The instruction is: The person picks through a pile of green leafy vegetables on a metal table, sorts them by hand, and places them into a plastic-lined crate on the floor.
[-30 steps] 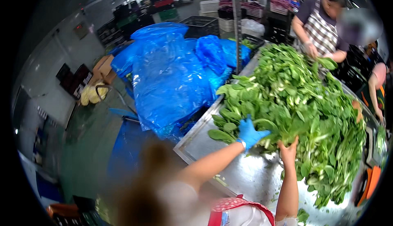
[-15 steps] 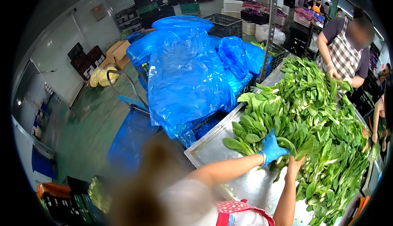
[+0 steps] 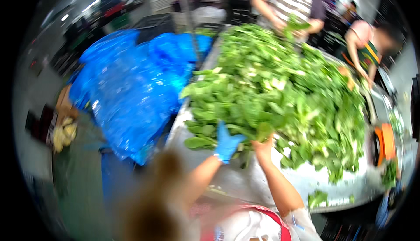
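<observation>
A large heap of leafy greens (image 3: 245,105) with pale stalks covers much of the metal table. My left hand (image 3: 228,145), in a blue glove, is at the heap's near edge, its thumb spread wide from the fingers and leaves just beyond it. Close to its right, my bare right hand (image 3: 263,148) grips the stalk end of a bunch of greens, with the fingertips partly hidden under leaves. Motion blur softens the details.
Blue plastic bags (image 3: 127,92) are piled left of the metal table (image 3: 245,184). Across the heap, a person in a checked apron (image 3: 291,0) handles greens; another person (image 3: 363,48) works at the right. An orange object (image 3: 386,142) sits by the right edge, and a loose leaf (image 3: 318,198) lies nearby.
The view has swung right, so the heap and my hands sit further left. Both hands stay close together at the greens. More of the table's right end shows.
</observation>
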### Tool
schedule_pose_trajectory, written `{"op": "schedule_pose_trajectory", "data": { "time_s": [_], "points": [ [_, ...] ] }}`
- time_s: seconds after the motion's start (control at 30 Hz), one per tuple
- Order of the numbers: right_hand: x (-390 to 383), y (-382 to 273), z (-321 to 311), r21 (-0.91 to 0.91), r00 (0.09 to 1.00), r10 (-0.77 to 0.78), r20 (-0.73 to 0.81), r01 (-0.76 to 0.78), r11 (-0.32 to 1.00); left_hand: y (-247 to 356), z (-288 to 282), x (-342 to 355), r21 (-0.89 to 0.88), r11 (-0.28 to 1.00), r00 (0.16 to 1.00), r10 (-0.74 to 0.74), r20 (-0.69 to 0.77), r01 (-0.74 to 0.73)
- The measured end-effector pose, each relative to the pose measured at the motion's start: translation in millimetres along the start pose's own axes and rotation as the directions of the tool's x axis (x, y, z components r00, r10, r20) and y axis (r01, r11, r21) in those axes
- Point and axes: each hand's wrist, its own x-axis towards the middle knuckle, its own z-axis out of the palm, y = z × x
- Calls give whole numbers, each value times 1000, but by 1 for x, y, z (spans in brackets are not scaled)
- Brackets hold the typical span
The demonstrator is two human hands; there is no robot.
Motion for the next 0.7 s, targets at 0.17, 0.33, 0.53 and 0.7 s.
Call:
{"op": "schedule_pose_trajectory", "data": {
  "time_s": [0.17, 0.33, 0.53, 0.7],
  "points": [
    [-35, -27, -17, -52, 981, -178, -75, 174, 983, 47, 12, -45, -230, 973, 999, 11, 34, -3],
    [-78, -35, -71, -134, 967, -226, -119, 210, 969, 42, 42, -90, -228, 971, 988, -40, 152, 74],
    [-121, -6, -162, 45, 962, -112, -250, 127, 991, 2, 99, -143, 133, 990, 926, -9, 378, -44],
    [-151, 3, -258, -278, 929, -120, -350, 19, 960, 16, 198, -169, -459, 706, 819, -316, 479, 540]
  ]
}}
